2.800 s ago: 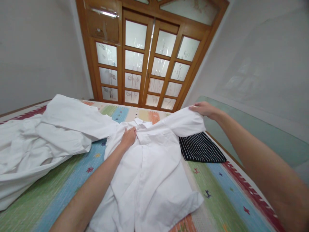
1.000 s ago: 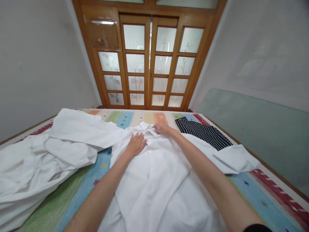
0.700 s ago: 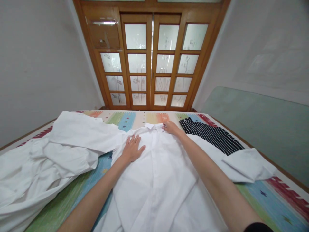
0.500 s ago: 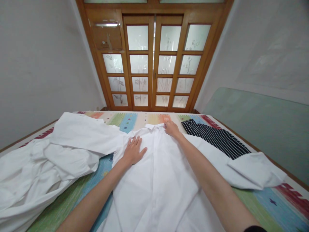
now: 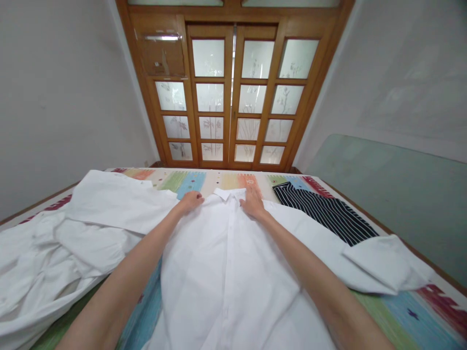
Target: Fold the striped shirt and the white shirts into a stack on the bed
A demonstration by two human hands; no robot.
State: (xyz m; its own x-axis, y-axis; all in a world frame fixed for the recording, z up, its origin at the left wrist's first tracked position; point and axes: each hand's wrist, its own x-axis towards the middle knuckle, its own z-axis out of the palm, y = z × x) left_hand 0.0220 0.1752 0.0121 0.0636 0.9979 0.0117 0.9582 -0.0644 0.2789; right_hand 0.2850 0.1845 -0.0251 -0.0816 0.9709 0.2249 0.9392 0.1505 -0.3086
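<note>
A white button-up shirt (image 5: 226,262) lies spread front side up on a colourful bedspread (image 5: 146,291), its collar at the far end. At the shirt's left shoulder seam is my left hand (image 5: 190,201), its fingers curled closed on the cloth. My right hand (image 5: 253,203) rests flat beside the right half of the collar, with its fingers stretched forward and the thumb apart. One white sleeve reaches out to the right and is bent back at its end.
More white clothing (image 5: 91,243) lies rumpled on the left. Black-and-white striped cloth (image 5: 324,211) lies at the right, partly under the sleeve. A pale green headboard-like panel (image 5: 394,194) stands along the right wall. Wooden glass-paned doors (image 5: 233,97) close the far end.
My left hand has moved from lying flat on the chest to the shoulder edge, its fingers now closed. My right hand has loosened from the collar and flattened. The shirt front looks smoother.
</note>
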